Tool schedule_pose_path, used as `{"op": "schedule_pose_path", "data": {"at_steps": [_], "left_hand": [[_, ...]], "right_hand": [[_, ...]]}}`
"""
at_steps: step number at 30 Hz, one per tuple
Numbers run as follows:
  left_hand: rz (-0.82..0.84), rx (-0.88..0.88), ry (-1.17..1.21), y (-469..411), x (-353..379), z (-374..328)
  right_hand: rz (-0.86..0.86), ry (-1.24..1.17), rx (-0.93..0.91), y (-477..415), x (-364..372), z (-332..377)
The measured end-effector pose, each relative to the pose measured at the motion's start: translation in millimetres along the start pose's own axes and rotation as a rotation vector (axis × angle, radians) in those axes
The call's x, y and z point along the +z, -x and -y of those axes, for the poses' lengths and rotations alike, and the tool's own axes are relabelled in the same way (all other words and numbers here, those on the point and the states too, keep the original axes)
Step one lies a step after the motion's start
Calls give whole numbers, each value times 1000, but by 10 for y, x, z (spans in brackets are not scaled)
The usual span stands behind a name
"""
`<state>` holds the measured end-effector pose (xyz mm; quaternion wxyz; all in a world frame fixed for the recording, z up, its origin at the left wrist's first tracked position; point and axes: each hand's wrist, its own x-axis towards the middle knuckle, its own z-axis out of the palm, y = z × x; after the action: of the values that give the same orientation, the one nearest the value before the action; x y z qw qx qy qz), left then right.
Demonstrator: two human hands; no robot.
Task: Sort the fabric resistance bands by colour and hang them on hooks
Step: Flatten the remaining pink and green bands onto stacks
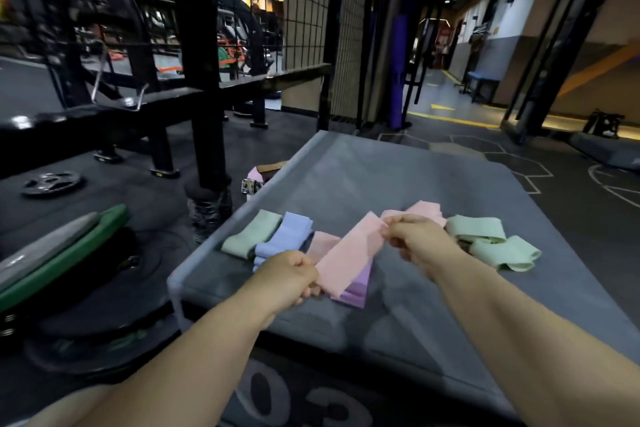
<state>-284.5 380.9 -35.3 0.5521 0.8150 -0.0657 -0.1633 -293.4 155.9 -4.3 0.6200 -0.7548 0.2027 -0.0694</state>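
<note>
Behind, to the left: black rack, standing on the floor, with a wire mesh panel just right of it. Front and centre: grey padded box, carrying every band in view. Left of the box, on the floor: green plate, tilted and blurred, and farther back a black plate lying flat. Above the near half of the box: left hand and right hand, apart, forearms bare, each gripping one end of a pink band. Left fingers curled into a fist round the lower end; right thumb and fingers pinching the upper end. Pulled into a flat diagonal strip, lifted clear of the box. Directly beneath its lower end: purple band, lying flat on the box. To the left of that, side by side and touching: second pink band, then blue band, then green band outermost, near the box's left edge. Behind the right hand: pink bands, partly hidden by the knuckles. Right of that hand: green bands, two, loosely folded and overlapping, well apart from the lone green one.
</note>
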Motion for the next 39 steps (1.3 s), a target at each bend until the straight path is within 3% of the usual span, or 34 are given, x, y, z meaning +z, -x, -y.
{"op": "schedule_pose_path", "data": {"at_steps": [8,20,31,39], "left_hand": [[-214,48,-347,-133,-197,156],[-207,122,-537,-207,-155,180],[-251,210,-727,-236,-73,271],[-334,334,-691,-234,-133,246]], "right_hand": [[-51,383,-110,-364,635,208],[-68,870,-128,-563,879,40],[-101,1134,-174,-638,917,-129],[-83,1076,-308,-640,845,-220]]}}
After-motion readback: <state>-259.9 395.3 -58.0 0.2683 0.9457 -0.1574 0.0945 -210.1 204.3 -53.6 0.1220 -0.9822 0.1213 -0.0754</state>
